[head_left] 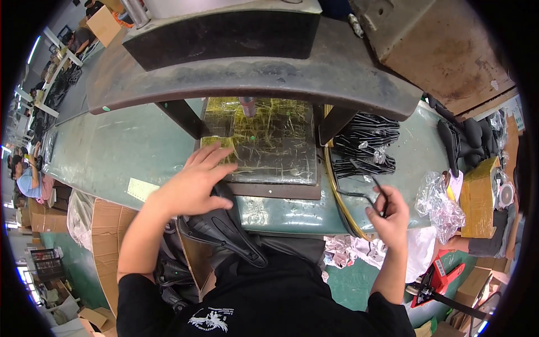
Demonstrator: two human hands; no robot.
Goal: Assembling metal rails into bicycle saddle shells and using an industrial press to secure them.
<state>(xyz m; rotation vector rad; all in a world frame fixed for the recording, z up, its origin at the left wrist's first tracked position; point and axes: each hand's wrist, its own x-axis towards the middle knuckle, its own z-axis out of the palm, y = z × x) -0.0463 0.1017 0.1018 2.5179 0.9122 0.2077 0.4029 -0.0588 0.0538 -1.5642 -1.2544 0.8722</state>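
My left hand [196,182] has its fingers spread, above the left edge of the press plate [278,174], which is wrapped in clear and yellow tape. Below its palm lies a black bicycle saddle [222,230], narrow nose toward my body; whether the hand touches it I cannot tell. My right hand [392,218] is closed on a thin, bent black saddle rail [358,195], held over the front edge of the green table. Beyond that hand lies a pile of similar black rails [365,140].
The press frame [252,78] arches over the plate, with a metal rod [247,106] pointing down. Yellow and black hoses [331,185] run beside it. A cardboard box [115,230] stands at left. More saddles [466,137], clear plastic [441,202] and a taped carton [480,199] are at right.
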